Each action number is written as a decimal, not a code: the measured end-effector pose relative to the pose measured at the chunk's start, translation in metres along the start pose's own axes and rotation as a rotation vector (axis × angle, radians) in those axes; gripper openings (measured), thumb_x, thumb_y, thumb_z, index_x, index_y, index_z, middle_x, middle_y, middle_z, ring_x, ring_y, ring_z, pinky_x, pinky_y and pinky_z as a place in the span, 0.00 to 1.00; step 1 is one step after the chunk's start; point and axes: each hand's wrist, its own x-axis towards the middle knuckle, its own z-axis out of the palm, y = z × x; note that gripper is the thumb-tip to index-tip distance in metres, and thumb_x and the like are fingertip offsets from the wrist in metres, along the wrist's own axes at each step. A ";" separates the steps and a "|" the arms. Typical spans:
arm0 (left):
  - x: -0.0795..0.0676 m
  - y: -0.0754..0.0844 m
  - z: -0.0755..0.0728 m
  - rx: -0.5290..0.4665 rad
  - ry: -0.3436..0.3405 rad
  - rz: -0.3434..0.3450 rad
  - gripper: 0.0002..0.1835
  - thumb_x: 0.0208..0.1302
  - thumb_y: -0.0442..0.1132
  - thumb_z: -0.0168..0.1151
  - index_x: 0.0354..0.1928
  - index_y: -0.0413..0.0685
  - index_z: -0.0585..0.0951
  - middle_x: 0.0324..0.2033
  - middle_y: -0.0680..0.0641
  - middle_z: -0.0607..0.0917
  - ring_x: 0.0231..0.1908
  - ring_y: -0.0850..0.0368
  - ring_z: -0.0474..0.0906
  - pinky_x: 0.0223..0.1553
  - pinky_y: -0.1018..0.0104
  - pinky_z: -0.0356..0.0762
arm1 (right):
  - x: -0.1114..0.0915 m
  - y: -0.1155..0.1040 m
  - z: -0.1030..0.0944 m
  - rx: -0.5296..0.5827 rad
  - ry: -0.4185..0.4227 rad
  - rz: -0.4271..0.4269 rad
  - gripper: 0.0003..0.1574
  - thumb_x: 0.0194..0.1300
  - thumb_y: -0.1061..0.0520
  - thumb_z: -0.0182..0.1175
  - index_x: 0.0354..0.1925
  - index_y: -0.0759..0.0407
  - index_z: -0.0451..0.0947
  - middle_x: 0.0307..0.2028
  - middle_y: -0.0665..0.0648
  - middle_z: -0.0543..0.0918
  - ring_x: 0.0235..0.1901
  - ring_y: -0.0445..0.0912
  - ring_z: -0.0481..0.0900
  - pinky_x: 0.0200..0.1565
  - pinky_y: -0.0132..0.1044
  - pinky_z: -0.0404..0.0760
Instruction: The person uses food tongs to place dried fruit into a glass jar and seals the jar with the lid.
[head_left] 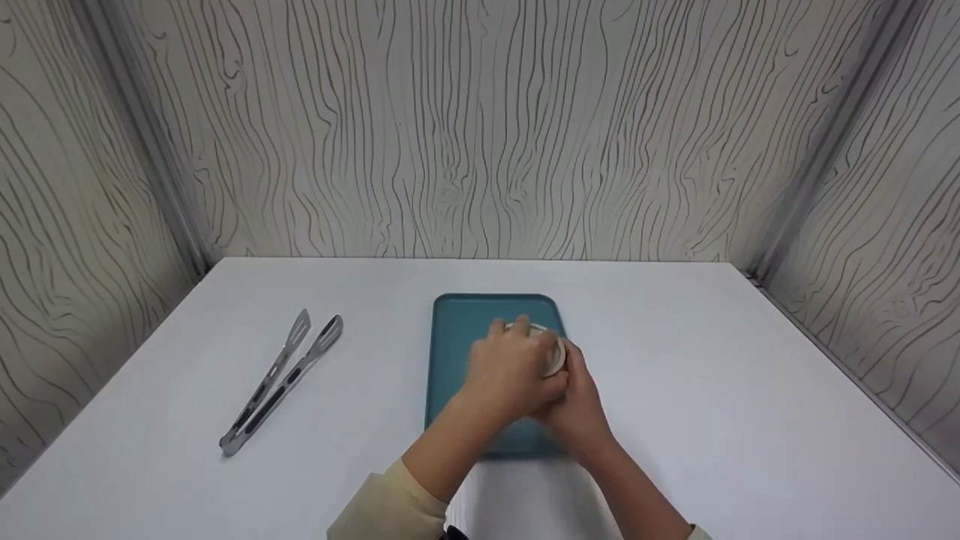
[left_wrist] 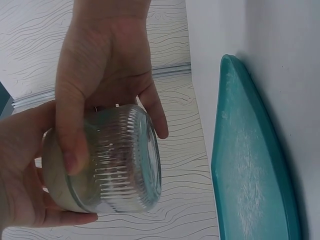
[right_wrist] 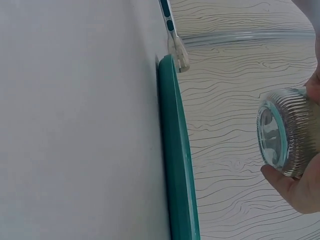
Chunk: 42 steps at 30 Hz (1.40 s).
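Note:
A ribbed clear glass jar [left_wrist: 115, 165] is held up above a teal tray [head_left: 454, 330], tilted in the wrist views. My right hand [left_wrist: 107, 55] grips the jar's body, thumb on one side and fingers round the other. My left hand [left_wrist: 20, 175] reaches over the jar's upper end, its fingers curled round the pale lid [head_left: 557, 360]. In the head view the left hand [head_left: 506, 367] covers most of the lid, and the right hand [head_left: 577, 405] sits behind and below it. The jar's thick glass base [right_wrist: 271, 135] faces down toward the tray.
Metal tongs [head_left: 274, 390] with dark grips and slotted ends lie spread on the white table [head_left: 712, 390], left of the tray. Wood-grain panels [head_left: 450, 135] wall in the table at the back and both sides.

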 end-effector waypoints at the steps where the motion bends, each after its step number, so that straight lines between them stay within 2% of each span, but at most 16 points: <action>1: 0.000 -0.001 0.000 -0.001 0.025 0.012 0.20 0.49 0.56 0.57 0.42 0.55 0.79 0.42 0.45 0.77 0.40 0.47 0.72 0.25 0.55 0.73 | 0.002 -0.001 0.000 -0.005 0.003 -0.013 0.49 0.47 0.61 0.64 0.61 0.63 0.47 0.56 0.63 0.61 0.54 0.52 0.62 0.48 0.40 0.66; 4: 0.002 -0.005 -0.002 -0.025 0.094 0.040 0.25 0.49 0.59 0.56 0.45 0.52 0.78 0.46 0.45 0.76 0.44 0.47 0.71 0.26 0.54 0.73 | 0.006 -0.006 -0.002 -0.001 0.029 -0.045 0.47 0.46 0.64 0.64 0.60 0.64 0.48 0.55 0.62 0.62 0.53 0.52 0.64 0.47 0.41 0.67; 7: 0.004 -0.013 -0.006 -0.073 0.146 0.047 0.32 0.50 0.63 0.51 0.51 0.51 0.74 0.48 0.45 0.74 0.46 0.48 0.70 0.28 0.56 0.74 | 0.010 -0.009 -0.005 0.006 0.071 -0.042 0.48 0.44 0.60 0.66 0.59 0.61 0.51 0.53 0.58 0.64 0.51 0.48 0.64 0.47 0.41 0.67; 9: 0.005 -0.023 -0.009 -0.113 0.177 0.038 0.34 0.51 0.65 0.48 0.55 0.49 0.71 0.50 0.44 0.73 0.48 0.48 0.69 0.33 0.55 0.73 | 0.013 -0.010 -0.009 0.015 0.099 -0.017 0.49 0.42 0.56 0.68 0.58 0.58 0.52 0.53 0.55 0.64 0.51 0.45 0.63 0.49 0.42 0.64; 12: 0.003 -0.043 -0.015 -0.116 0.197 0.007 0.37 0.54 0.65 0.44 0.58 0.47 0.66 0.54 0.42 0.69 0.52 0.47 0.65 0.44 0.53 0.67 | 0.016 -0.010 -0.017 0.024 0.134 0.016 0.52 0.39 0.53 0.70 0.58 0.55 0.53 0.52 0.52 0.64 0.51 0.43 0.62 0.51 0.45 0.60; 15: -0.001 -0.065 -0.019 -0.083 0.169 -0.055 0.39 0.55 0.64 0.41 0.61 0.45 0.60 0.59 0.40 0.61 0.58 0.47 0.55 0.52 0.49 0.54 | 0.018 -0.009 -0.026 0.034 0.161 0.026 0.53 0.38 0.54 0.70 0.59 0.55 0.52 0.52 0.52 0.63 0.52 0.45 0.60 0.52 0.47 0.55; 20: -0.016 -0.102 -0.016 -0.013 0.075 -0.188 0.41 0.56 0.65 0.40 0.64 0.44 0.52 0.63 0.40 0.49 0.62 0.47 0.40 0.55 0.45 0.39 | 0.021 -0.007 -0.044 0.019 0.201 0.057 0.53 0.41 0.55 0.68 0.60 0.58 0.49 0.53 0.54 0.61 0.54 0.46 0.58 0.54 0.47 0.53; 26: -0.034 -0.134 -0.007 0.013 0.020 -0.286 0.43 0.54 0.64 0.44 0.64 0.41 0.52 0.63 0.37 0.46 0.62 0.44 0.36 0.54 0.43 0.35 | 0.025 0.010 -0.067 -0.012 0.271 0.063 0.54 0.43 0.52 0.67 0.61 0.58 0.46 0.55 0.57 0.59 0.57 0.50 0.55 0.54 0.48 0.55; 29: -0.041 -0.146 -0.003 0.013 0.014 -0.315 0.43 0.54 0.63 0.45 0.64 0.41 0.53 0.63 0.36 0.46 0.62 0.43 0.35 0.53 0.42 0.34 | 0.030 0.032 -0.080 -0.017 0.322 0.031 0.53 0.44 0.52 0.67 0.62 0.54 0.46 0.56 0.57 0.58 0.58 0.50 0.54 0.55 0.46 0.53; 33: -0.047 -0.157 0.004 0.026 0.007 -0.340 0.43 0.54 0.63 0.46 0.63 0.40 0.53 0.63 0.36 0.46 0.62 0.43 0.35 0.53 0.41 0.33 | 0.032 0.042 -0.093 -0.039 0.367 0.040 0.53 0.45 0.52 0.66 0.62 0.55 0.45 0.57 0.58 0.57 0.58 0.50 0.53 0.56 0.45 0.50; 34: -0.048 -0.158 0.006 0.028 -0.001 -0.345 0.43 0.54 0.63 0.45 0.63 0.40 0.53 0.63 0.36 0.46 0.62 0.42 0.35 0.53 0.41 0.32 | 0.030 0.036 -0.094 -0.055 0.375 0.063 0.54 0.45 0.52 0.66 0.62 0.56 0.44 0.57 0.58 0.57 0.58 0.50 0.53 0.56 0.45 0.51; 36: -0.048 -0.159 0.012 0.034 -0.014 -0.352 0.43 0.54 0.64 0.44 0.63 0.40 0.52 0.63 0.36 0.46 0.62 0.42 0.35 0.53 0.41 0.32 | 0.029 0.037 -0.098 -0.064 0.385 0.084 0.55 0.45 0.52 0.66 0.62 0.58 0.42 0.57 0.58 0.56 0.58 0.50 0.54 0.56 0.44 0.51; 39: -0.049 -0.158 0.020 0.030 -0.032 -0.368 0.44 0.54 0.65 0.43 0.64 0.40 0.52 0.63 0.37 0.46 0.62 0.42 0.34 0.53 0.41 0.32 | 0.037 0.085 -0.110 -0.107 0.402 0.089 0.56 0.45 0.50 0.65 0.63 0.51 0.40 0.58 0.55 0.55 0.58 0.48 0.53 0.56 0.44 0.50; 42: -0.048 -0.157 0.028 0.007 -0.041 -0.378 0.44 0.54 0.65 0.43 0.64 0.40 0.52 0.63 0.37 0.46 0.62 0.43 0.34 0.53 0.42 0.31 | 0.041 0.123 -0.116 -0.120 0.392 0.101 0.57 0.45 0.46 0.65 0.63 0.47 0.38 0.59 0.56 0.52 0.59 0.50 0.50 0.56 0.47 0.49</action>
